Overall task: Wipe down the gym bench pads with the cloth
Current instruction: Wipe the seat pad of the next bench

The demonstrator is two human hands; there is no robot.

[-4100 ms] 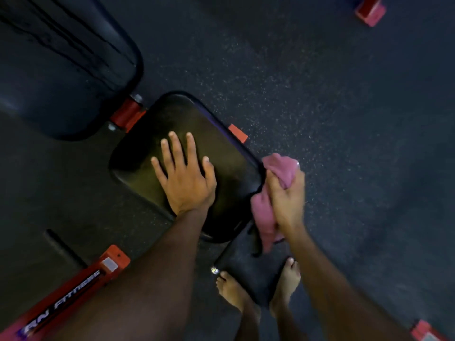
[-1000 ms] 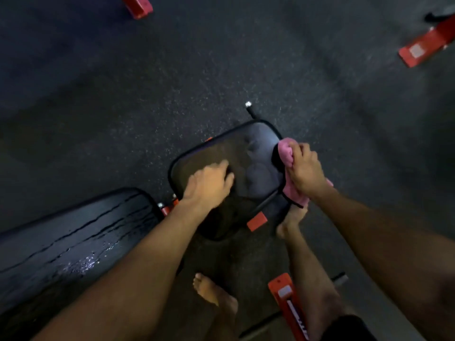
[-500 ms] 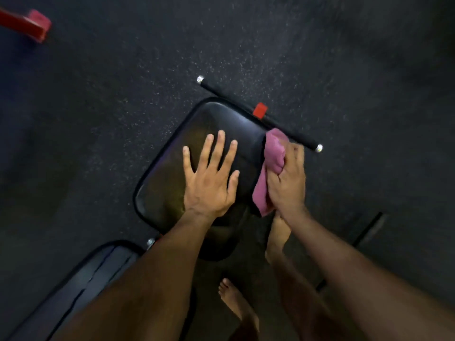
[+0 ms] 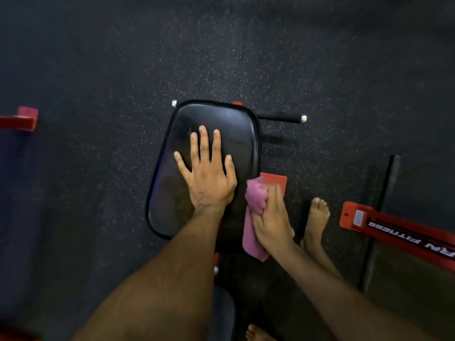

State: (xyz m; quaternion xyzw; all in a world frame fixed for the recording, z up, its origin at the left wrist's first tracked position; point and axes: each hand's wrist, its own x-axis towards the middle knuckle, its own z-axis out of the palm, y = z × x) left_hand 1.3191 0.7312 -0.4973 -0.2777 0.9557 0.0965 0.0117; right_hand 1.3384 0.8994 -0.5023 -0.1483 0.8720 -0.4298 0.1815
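Dark speckled rubber floor (image 4: 246, 57) fills the view, dim lighting. Black seat pad (image 4: 231, 124) sits at centre, glossy, rounded corners, long axis running from 12 to 6 o'clock.

Our left hand (image 4: 209, 178) lies flat on top of the pad, fingers straight and spread toward 12 o'clock, holding nothing.

Our right hand (image 4: 273, 217) is at the pad's 4 o'clock edge, fingers curled round a bunched pink cloth (image 4: 254, 200). The cloth is pressed against the pad's side wall; one end sticks up past the fingers, the other hangs below the wrist.

Black crossbar (image 4: 278, 116) with silver end caps lies on the floor at the pad's 1 o'clock, passing under its far edge. Small red bracket (image 4: 277, 179) shows just beyond the right hand's fingers.

Bare foot (image 4: 316, 217) stands on the floor at 3 o'clock of the cloth; toes of another at the bottom edge. Red frame rail (image 4: 394, 230) with white lettering runs out of view at 4 o'clock. Another red frame piece (image 4: 22, 119) sits at 9 o'clock, well apart from the pad.
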